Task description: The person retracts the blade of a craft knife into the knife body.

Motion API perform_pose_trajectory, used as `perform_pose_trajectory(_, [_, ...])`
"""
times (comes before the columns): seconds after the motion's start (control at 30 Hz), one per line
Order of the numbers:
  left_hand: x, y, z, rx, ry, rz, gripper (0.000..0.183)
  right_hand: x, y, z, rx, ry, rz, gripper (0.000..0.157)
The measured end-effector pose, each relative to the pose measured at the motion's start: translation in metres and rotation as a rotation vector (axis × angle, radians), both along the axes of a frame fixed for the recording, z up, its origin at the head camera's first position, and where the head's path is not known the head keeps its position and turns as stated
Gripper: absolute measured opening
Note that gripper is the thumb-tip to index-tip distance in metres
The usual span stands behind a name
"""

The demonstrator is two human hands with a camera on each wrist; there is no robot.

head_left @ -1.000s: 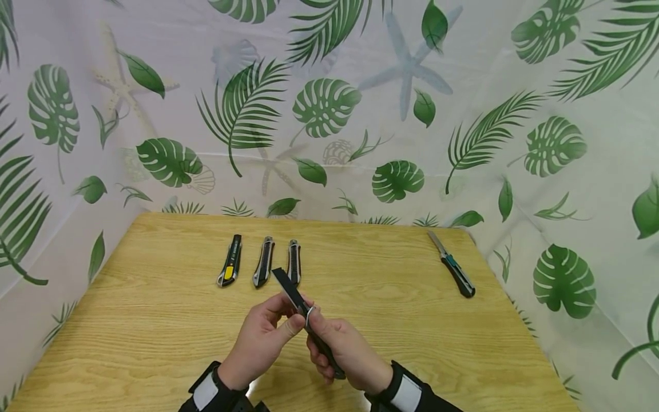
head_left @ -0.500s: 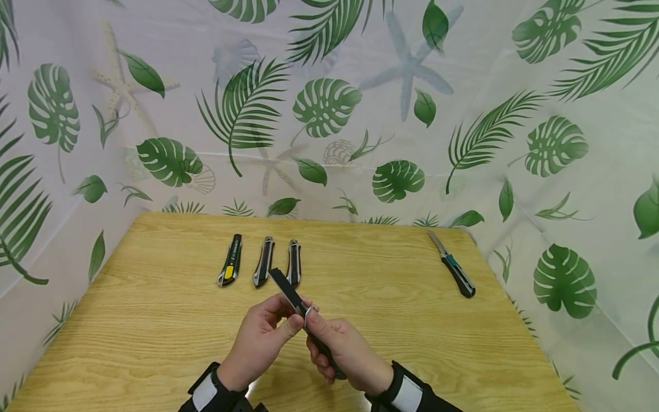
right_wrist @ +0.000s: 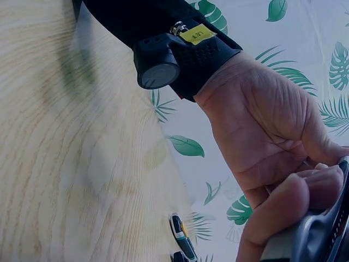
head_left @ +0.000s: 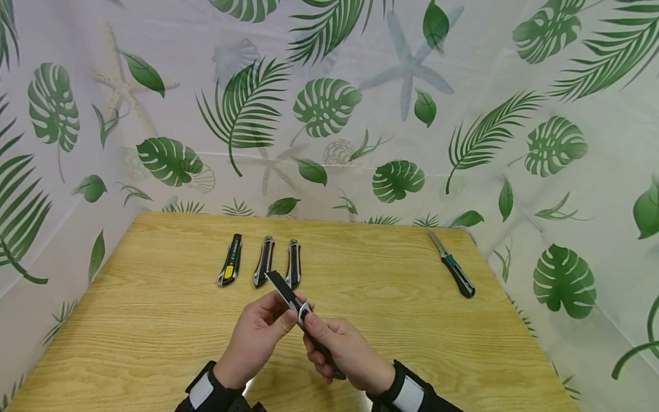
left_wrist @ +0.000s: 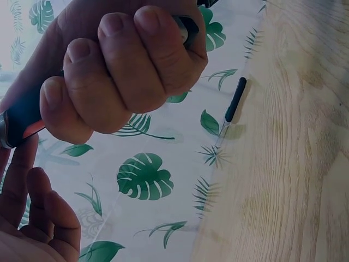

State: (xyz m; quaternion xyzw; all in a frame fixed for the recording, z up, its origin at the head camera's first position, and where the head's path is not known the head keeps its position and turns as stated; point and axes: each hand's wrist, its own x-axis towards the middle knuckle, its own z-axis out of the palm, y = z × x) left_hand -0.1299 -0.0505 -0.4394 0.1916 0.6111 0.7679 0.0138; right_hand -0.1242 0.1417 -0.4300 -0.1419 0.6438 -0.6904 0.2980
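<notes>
In the head view, a utility knife (head_left: 281, 289) with a long black blade slants up and left above the table. My right hand (head_left: 350, 350) grips its dark handle, fingers curled round it and thumb near the silver-edged collar. My left hand (head_left: 253, 339) pinches it at the blade's base, thumb on the near side; the other left fingers are partly hidden behind it. The left wrist view shows the curled right fingers (left_wrist: 114, 71) round the handle (left_wrist: 27, 112). At the right wrist view's lower right, the knife's grey body (right_wrist: 313, 240) appears close up.
Three more utility knives lie behind the hands: one with a yellow slider (head_left: 230, 262), a black-and-silver one (head_left: 264, 262) and a similar one (head_left: 294, 262). A teal-and-black knife with its blade out (head_left: 453, 268) lies far right. Leaf-patterned cloth (head_left: 329, 171) surrounds the wooden table (head_left: 144, 320).
The blade tip has shifted slightly left and down. My left hand and thumb have moved a little left, and more of the silver-edged collar shows. The other knives lie where they were.
</notes>
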Motion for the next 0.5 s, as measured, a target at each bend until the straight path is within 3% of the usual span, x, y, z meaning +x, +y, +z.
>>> perform_pose_trajectory(0.5, [-0.0005,-0.0043,-0.0019,0.092,-0.079,-0.030,0.026,-0.0023,0.0037,0.0009,-0.104,0.034,0.147,0.054])
